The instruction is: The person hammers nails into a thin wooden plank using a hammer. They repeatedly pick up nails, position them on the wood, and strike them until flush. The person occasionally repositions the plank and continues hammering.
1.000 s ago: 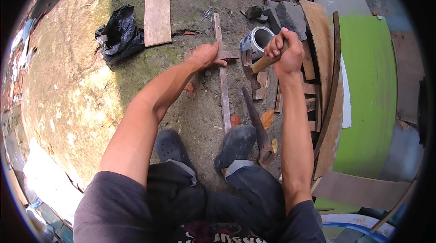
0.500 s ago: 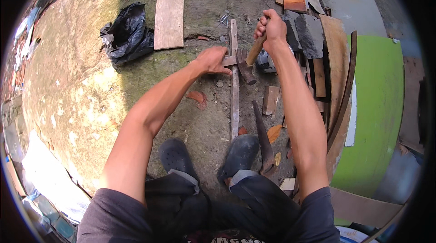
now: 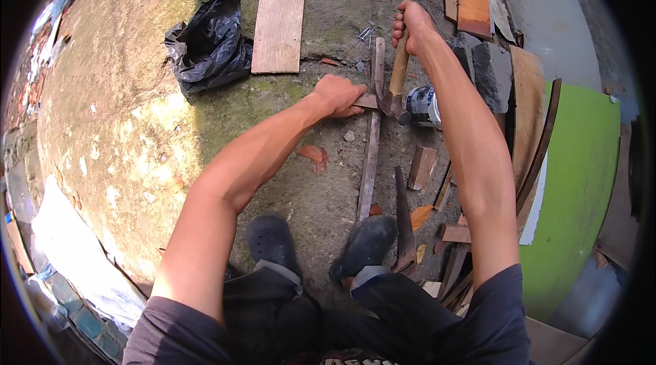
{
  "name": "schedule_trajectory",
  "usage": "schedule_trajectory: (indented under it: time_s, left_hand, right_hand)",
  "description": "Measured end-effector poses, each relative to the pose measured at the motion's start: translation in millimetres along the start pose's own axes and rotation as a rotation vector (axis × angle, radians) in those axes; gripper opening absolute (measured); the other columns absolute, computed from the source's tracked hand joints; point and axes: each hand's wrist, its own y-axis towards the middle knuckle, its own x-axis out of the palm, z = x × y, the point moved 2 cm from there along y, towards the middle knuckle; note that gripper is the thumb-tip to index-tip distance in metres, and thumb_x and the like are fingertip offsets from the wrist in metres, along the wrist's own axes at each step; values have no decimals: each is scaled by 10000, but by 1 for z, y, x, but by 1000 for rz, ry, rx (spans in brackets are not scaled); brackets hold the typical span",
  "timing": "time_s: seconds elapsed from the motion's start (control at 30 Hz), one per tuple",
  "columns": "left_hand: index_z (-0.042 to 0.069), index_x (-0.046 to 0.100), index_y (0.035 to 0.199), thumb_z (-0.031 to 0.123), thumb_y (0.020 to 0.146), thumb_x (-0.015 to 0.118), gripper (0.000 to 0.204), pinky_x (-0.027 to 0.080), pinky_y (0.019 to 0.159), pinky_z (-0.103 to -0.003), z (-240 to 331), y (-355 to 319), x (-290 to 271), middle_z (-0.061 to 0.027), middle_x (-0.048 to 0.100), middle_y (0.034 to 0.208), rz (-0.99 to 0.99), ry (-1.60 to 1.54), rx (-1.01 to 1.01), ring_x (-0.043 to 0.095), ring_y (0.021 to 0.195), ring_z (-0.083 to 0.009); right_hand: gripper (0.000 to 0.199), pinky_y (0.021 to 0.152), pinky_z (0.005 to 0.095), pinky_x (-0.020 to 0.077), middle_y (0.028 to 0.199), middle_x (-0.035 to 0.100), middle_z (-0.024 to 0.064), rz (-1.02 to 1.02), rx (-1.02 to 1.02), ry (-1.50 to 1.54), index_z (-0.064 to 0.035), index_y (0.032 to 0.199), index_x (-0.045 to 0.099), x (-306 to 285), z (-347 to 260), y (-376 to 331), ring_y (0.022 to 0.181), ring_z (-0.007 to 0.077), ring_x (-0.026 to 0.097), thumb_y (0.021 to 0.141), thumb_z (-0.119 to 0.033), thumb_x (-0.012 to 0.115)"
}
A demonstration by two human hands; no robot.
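Note:
A long narrow wooden strip (image 3: 369, 167) lies on the ground ahead of my feet. Across its upper part sits a short wooden piece (image 3: 368, 101), gripped at its left end by the fingers of my left hand (image 3: 337, 95). My right hand (image 3: 413, 23) is wrapped round the wooden handle of a claw hammer (image 3: 398, 73). The hammer's metal head is down at the crossing, against or very near the short piece's right end; the exact contact is too small to tell. Several loose nails (image 3: 367, 32) lie beyond the strip's far end.
A white-and-blue container (image 3: 424, 106) stands right of the hammer. A handsaw (image 3: 403, 221) and wood block (image 3: 423, 167) lie nearer. Stone blocks (image 3: 492, 75), boards and a green panel (image 3: 574, 194) line the right. Leftward are a plank (image 3: 280, 17) and black plastic bag (image 3: 208, 44).
The whole view has shifted, so things appear farther right. My right hand has swung the hammer handle forward and leftward relative to the strip. My left hand keeps its hold on the short piece.

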Motion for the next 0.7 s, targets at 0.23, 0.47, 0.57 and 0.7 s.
schedule_trajectory:
  time_s: [0.23, 0.47, 0.57, 0.7]
  left_hand:
    - [100, 575, 1065, 576, 885, 607, 510, 524, 753, -500, -10, 8, 1, -180, 701, 856, 43, -19, -22, 683, 875, -401]
    - [117, 597, 1088, 607, 867, 610, 538, 525, 764, -493, -7, 7, 1, -172, 706, 866, 4, -14, -5, 686, 893, -390]
    - [126, 613, 1078, 628, 847, 618, 553, 529, 770, -485, -5, 5, 0, -167, 708, 886, -5, -50, -24, 687, 909, -382]
    - [134, 631, 1072, 611, 834, 644, 533, 539, 771, -474, -5, 6, 5, -159, 712, 880, 12, -55, -50, 692, 910, -372]
  right_hand:
    - [259, 523, 379, 357, 566, 352, -21, 9, 5, 24, -157, 702, 372, 5, -13, 14, 491, 148, 348, 929, -259, 444]
    - [259, 518, 376, 355, 568, 357, -18, 40, 39, 23, -155, 703, 369, 4, -8, 22, 489, 149, 346, 928, -259, 444]
    - [257, 514, 369, 352, 570, 357, -21, 47, 28, 17, -155, 711, 369, 7, -2, 23, 488, 146, 343, 931, -266, 441]
    - [252, 510, 358, 339, 573, 356, -25, 44, 10, 12, -160, 724, 374, 11, -6, 25, 487, 138, 342, 935, -281, 440]
